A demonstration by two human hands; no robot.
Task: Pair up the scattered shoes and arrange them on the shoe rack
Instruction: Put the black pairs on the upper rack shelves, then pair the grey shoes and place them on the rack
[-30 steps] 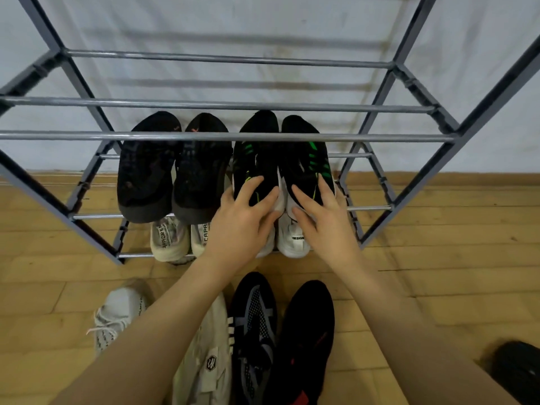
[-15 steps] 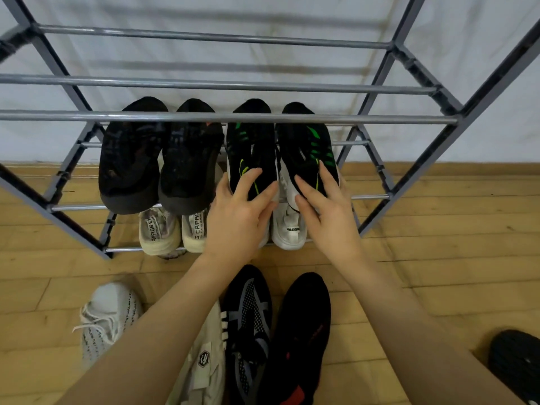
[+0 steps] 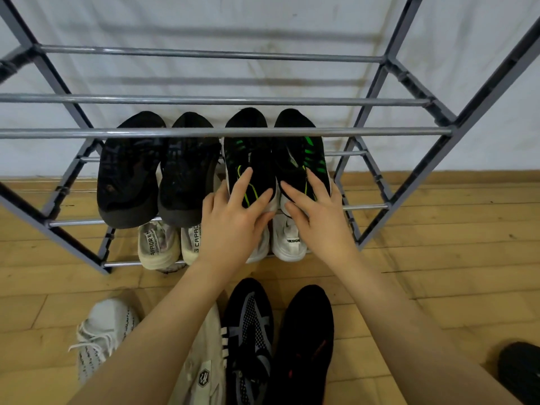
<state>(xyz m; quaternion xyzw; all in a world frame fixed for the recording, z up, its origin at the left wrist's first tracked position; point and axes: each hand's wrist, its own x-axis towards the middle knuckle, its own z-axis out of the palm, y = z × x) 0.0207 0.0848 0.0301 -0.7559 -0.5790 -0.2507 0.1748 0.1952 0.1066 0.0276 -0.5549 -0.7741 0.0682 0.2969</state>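
The left hand [image 3: 230,226] and right hand [image 3: 317,217] rested spread-fingered on the black-and-green shoes [image 3: 251,159] (side by side) on the rack [image 3: 222,132].

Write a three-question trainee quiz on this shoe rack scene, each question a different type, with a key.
1. True or false: the left hand rests on a black-and-green shoe.
2. Which pair sits left of the green-striped pair on the same shelf? A) plain black pair B) red pair C) brown boots
3. Fill in: the white laced sneaker lies on the ____, not the shoe rack.

Key: 1 true; 2 A; 3 floor.
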